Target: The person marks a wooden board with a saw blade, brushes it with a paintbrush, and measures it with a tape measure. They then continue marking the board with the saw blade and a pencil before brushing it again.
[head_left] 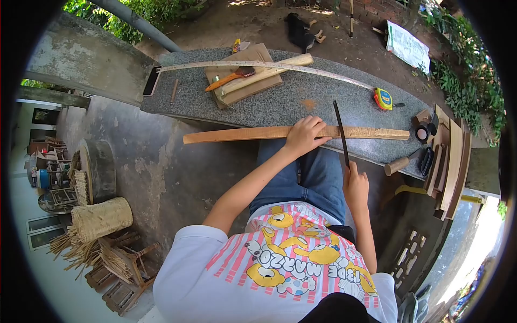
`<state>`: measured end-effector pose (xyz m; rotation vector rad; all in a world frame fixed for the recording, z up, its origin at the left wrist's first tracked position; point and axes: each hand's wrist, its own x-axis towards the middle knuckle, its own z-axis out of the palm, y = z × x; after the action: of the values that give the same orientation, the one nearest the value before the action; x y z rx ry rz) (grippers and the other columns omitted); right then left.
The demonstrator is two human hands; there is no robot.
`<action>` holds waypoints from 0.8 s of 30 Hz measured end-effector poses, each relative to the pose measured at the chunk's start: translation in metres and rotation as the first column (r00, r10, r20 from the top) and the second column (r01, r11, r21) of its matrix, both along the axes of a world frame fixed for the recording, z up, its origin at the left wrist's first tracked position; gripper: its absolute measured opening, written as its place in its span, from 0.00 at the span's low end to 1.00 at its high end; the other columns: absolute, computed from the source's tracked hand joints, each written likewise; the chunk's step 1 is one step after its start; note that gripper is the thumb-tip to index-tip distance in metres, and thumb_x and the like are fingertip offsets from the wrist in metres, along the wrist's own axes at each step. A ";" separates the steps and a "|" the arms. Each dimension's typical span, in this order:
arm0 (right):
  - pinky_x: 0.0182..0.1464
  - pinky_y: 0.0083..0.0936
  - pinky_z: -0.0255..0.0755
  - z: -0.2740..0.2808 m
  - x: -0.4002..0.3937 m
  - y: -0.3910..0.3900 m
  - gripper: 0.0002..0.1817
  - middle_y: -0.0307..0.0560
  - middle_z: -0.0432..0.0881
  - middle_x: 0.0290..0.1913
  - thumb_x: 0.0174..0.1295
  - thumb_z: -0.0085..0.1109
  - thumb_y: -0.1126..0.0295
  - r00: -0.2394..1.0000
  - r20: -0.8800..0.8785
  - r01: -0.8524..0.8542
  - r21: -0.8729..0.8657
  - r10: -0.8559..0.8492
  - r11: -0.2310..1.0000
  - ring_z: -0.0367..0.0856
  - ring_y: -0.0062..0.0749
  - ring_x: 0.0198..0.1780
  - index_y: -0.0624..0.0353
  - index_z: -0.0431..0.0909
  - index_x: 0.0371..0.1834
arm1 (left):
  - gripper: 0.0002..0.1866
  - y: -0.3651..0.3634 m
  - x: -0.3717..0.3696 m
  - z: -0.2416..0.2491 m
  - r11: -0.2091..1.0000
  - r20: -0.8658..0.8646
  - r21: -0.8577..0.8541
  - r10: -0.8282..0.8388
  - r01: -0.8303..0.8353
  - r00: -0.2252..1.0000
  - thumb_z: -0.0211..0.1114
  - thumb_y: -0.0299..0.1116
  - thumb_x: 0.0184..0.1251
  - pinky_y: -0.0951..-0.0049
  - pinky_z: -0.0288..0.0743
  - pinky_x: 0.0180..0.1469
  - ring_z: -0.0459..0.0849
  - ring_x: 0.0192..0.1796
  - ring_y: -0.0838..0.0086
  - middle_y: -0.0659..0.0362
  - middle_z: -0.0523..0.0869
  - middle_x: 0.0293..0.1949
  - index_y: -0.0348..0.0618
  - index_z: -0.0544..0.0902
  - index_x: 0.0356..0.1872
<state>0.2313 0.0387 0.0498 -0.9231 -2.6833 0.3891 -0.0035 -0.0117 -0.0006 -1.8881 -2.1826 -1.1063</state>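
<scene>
A long wooden strip [242,134] lies across the near edge of the grey stone bench, its left end sticking out past the edge. My left hand [306,134] presses on the strip near its middle, thumb and fingers wrapped over it. My right hand [355,185] is closed round the lower end of a thin dark saw-like tool [341,126], whose blade crosses the strip just right of my left hand. A small patch of sawdust [308,104] lies on the bench beyond the strip.
On the bench [177,107] are an extended tape measure [383,99], a brush [231,78] on a board, a phone [152,81] and a wooden-handled tool [397,166]. Wood pieces [455,167] stack at the right end. A dog [301,33] lies beyond.
</scene>
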 end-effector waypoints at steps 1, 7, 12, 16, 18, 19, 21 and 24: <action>0.33 0.44 0.69 0.008 0.013 -0.004 0.06 0.58 0.78 0.17 0.71 0.55 0.73 1.000 0.008 0.007 -0.058 -0.007 0.998 0.74 0.58 0.20 0.61 0.75 0.47 | 0.23 0.002 -0.001 -0.001 1.000 -0.010 0.001 -0.002 0.002 1.000 0.75 0.48 0.58 0.64 0.77 0.49 0.82 0.47 0.65 0.59 0.81 0.43 0.41 0.84 0.45; 0.34 0.45 0.69 0.025 0.047 0.010 0.09 0.57 0.78 0.22 0.71 0.56 0.74 0.993 -0.046 0.100 -0.152 -0.108 0.983 0.74 0.56 0.28 0.61 0.76 0.51 | 0.24 0.011 -0.009 0.004 0.999 0.014 -0.007 -0.041 0.041 0.999 0.75 0.49 0.59 0.64 0.76 0.50 0.82 0.49 0.64 0.59 0.82 0.44 0.40 0.85 0.47; 0.40 0.42 0.70 0.022 0.043 0.055 0.13 0.55 0.80 0.27 0.72 0.55 0.73 0.982 -0.158 0.086 -0.128 -0.106 0.988 0.75 0.52 0.35 0.62 0.76 0.57 | 0.22 -0.014 -0.030 0.043 0.974 0.213 0.120 0.165 -0.193 0.963 0.74 0.46 0.63 0.63 0.78 0.55 0.84 0.53 0.62 0.56 0.85 0.50 0.42 0.86 0.52; 0.46 0.37 0.74 0.013 0.025 0.080 0.12 0.51 0.85 0.35 0.76 0.52 0.72 0.911 -0.366 0.098 -0.252 -0.189 0.963 0.83 0.44 0.40 0.66 0.76 0.57 | 0.19 -0.077 -0.115 0.056 0.805 0.186 0.197 0.530 -0.560 0.827 0.71 0.39 0.67 0.58 0.73 0.63 0.80 0.59 0.53 0.48 0.82 0.53 0.38 0.82 0.53; 0.51 0.32 0.75 -0.001 0.007 0.094 0.12 0.50 0.88 0.39 0.79 0.49 0.70 0.815 -0.519 0.098 -0.315 -0.258 0.944 0.87 0.34 0.45 0.67 0.76 0.55 | 0.22 -0.128 -0.182 0.061 0.705 0.049 0.119 0.699 -0.699 0.714 0.71 0.40 0.67 0.55 0.72 0.63 0.75 0.63 0.52 0.48 0.77 0.57 0.39 0.80 0.56; 0.51 0.32 0.75 -0.002 -0.002 0.097 0.12 0.50 0.88 0.39 0.79 0.49 0.70 0.813 -0.523 0.093 -0.317 -0.256 0.944 0.87 0.34 0.45 0.67 0.76 0.55 | 0.23 -0.142 -0.201 0.057 0.716 -0.010 0.078 0.696 -0.693 0.718 0.71 0.43 0.67 0.55 0.72 0.63 0.78 0.60 0.53 0.49 0.79 0.56 0.40 0.80 0.57; 0.51 0.32 0.75 -0.003 -0.018 0.101 0.12 0.51 0.89 0.42 0.79 0.49 0.70 0.775 -0.584 0.107 -0.256 -0.242 0.961 0.86 0.34 0.45 0.67 0.77 0.54 | 0.24 -0.161 -0.227 0.053 0.790 0.082 -0.054 0.613 -0.611 0.786 0.72 0.44 0.67 0.58 0.76 0.59 0.81 0.54 0.58 0.50 0.82 0.52 0.41 0.81 0.58; 0.54 0.29 0.75 -0.013 -0.036 0.109 0.13 0.50 0.89 0.44 0.79 0.49 0.68 0.777 -0.564 0.132 -0.286 -0.279 0.949 0.86 0.31 0.47 0.66 0.77 0.55 | 0.24 -0.161 -0.248 0.051 0.829 0.174 -0.147 0.558 -0.539 0.811 0.72 0.45 0.67 0.63 0.78 0.53 0.83 0.48 0.64 0.52 0.84 0.46 0.41 0.82 0.58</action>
<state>0.1957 0.1479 0.0364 -0.9465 -1.9576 0.8065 -0.2515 -0.1732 0.0503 -1.0515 -2.6779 -1.1292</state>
